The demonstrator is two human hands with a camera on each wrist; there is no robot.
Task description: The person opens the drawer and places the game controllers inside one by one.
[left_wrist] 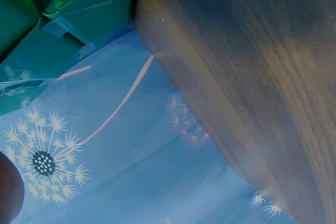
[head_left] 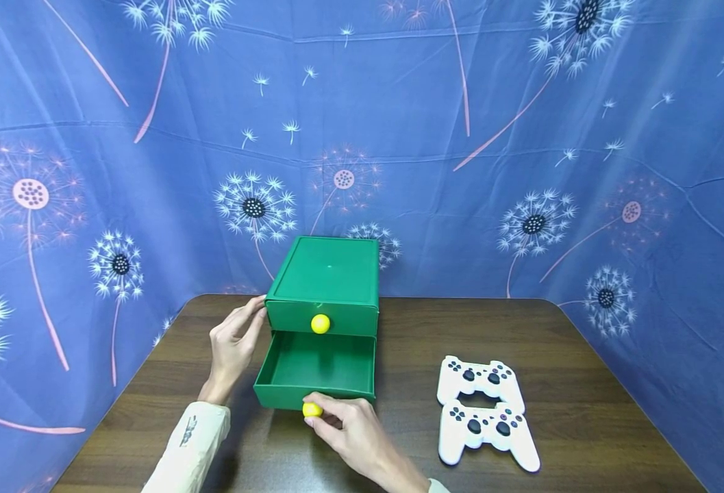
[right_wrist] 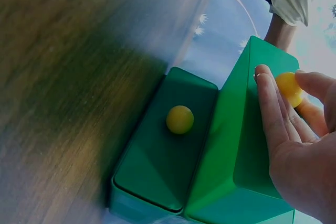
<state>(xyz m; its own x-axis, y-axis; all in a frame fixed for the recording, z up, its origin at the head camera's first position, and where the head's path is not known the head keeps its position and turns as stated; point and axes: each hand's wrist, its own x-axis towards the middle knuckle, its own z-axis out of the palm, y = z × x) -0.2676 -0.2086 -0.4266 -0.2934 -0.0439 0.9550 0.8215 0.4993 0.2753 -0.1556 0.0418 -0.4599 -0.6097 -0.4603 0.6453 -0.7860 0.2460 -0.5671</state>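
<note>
A green two-drawer cabinet (head_left: pixel 331 267) stands on the wooden table, with a round yellow knob on each drawer. Its upper drawer (head_left: pixel 290 316) is closed, while the lower drawer (head_left: pixel 321 363) is pulled out, showing its bare green floor. My right hand (head_left: pixel 355 435) pinches the lower drawer's yellow knob (right_wrist: pixel 289 88) between thumb and fingers. The upper knob (right_wrist: pixel 180 119) also shows in the right wrist view. With fingers extended, my left hand (head_left: pixel 232 346) rests against the cabinet's left side near the upper front corner. Only a dark bit of that hand enters the left wrist view.
Two white game controllers lie on the table to the right, the nearer controller (head_left: pixel 488 435) overlapping the farther controller (head_left: pixel 481 376). Behind the table (head_left: pixel 583 411) hangs a blue dandelion-print cloth (head_left: pixel 435 226). Clear tape (left_wrist: pixel 59 26) sticks to the cabinet in the left wrist view.
</note>
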